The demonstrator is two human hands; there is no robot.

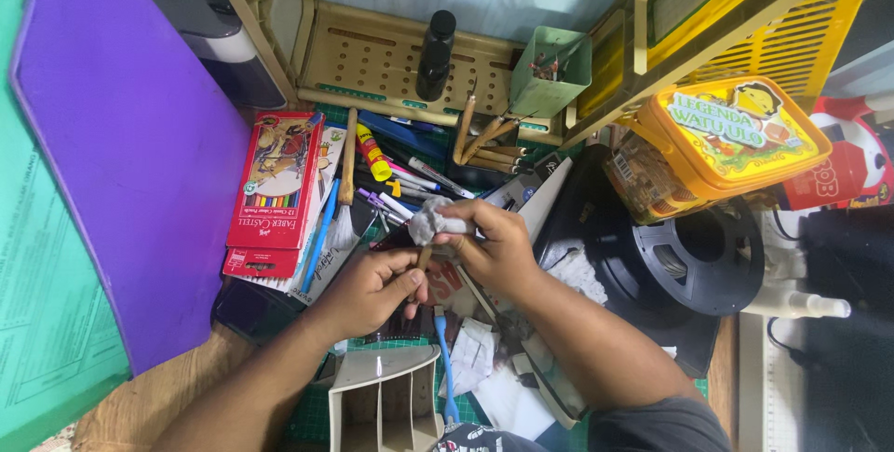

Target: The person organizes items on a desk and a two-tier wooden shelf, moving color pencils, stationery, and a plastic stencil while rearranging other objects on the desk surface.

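My left hand [372, 289] grips the wooden handle of a small brush [424, 259], held upright over the cluttered desk. My right hand [489, 242] pinches a crumpled grey-white cloth [433, 222] around the brush's upper end, so the tip is hidden. Both hands meet at the middle of the view, above loose pens and papers.
A red box of coloured pencils [277, 180] lies to the left beside a purple folder [121, 145]. Wooden-handled tools [489, 140], a green cup [551, 70] and a black bottle [436, 53] stand behind. A black filament spool [694, 252] and yellow lidded box [731, 131] sit right. A beige organiser [386, 401] is near me.
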